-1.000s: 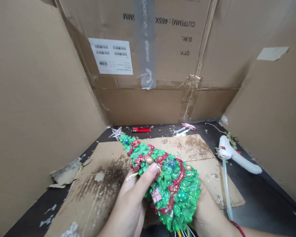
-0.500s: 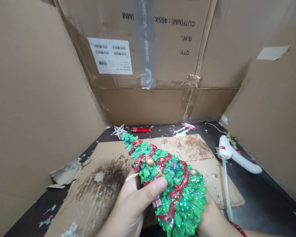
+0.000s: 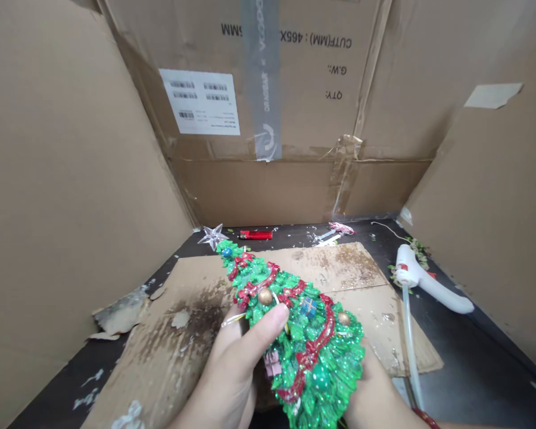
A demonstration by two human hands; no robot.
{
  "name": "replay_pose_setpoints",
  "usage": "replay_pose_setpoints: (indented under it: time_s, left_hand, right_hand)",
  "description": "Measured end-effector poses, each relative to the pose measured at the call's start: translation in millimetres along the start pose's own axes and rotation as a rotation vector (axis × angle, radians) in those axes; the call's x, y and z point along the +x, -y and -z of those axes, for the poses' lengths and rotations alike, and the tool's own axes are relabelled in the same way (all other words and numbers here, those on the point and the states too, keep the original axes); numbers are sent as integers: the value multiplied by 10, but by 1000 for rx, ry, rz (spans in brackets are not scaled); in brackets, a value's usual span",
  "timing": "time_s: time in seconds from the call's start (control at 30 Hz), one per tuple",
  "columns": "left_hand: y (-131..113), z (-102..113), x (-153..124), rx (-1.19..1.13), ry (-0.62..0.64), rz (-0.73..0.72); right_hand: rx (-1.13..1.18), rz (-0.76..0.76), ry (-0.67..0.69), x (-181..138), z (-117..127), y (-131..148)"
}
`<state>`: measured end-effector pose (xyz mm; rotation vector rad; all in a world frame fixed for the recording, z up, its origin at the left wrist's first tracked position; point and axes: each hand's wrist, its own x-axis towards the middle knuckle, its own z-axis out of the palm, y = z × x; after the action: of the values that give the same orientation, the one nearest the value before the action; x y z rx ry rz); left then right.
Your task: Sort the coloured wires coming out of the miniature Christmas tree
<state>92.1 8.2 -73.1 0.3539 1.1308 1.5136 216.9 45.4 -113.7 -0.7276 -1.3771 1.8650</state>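
Note:
A glittery green Christmas tree figurine (image 3: 312, 339) with red garlands, small baubles and tiny gift boxes is tilted, its clear star (image 3: 212, 236) pointing to the upper left. My left hand (image 3: 245, 357) is wrapped round its left side, with the thumb pressed on the front. At the lower right of the tree, my right hand (image 3: 373, 387) is mostly behind the base. Its fingers are hidden, so I cannot see how they hold it.
A stained cardboard sheet (image 3: 183, 286) covers the dark table. On the right lies a white glue gun (image 3: 429, 283) with a clear glue stick. Farther back are a red lighter (image 3: 256, 235) and a bundle of red-and-white string (image 3: 342, 229). Cardboard walls (image 3: 295, 190) enclose the sides and back.
The tree has shifted slightly to the left, together with both hands. My left thumb has moved a little up and left along its front.

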Motion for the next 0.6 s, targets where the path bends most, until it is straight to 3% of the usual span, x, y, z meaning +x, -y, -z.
replay_pose_setpoints:
  time_s: [0.23, 0.43, 0.6]
  left_hand:
    - [-9, -46, -31, -19, -13, -44]
    - [-8, -3, -36, -8, 45, -49]
    - [-19, 34, -6, 55, 100, -28]
  right_hand:
    - [-2, 0, -1, 12, -11, -38]
    - [-17, 26, 142, 52, -7, 28]
    - [-46, 94, 168, 64, 0, 80]
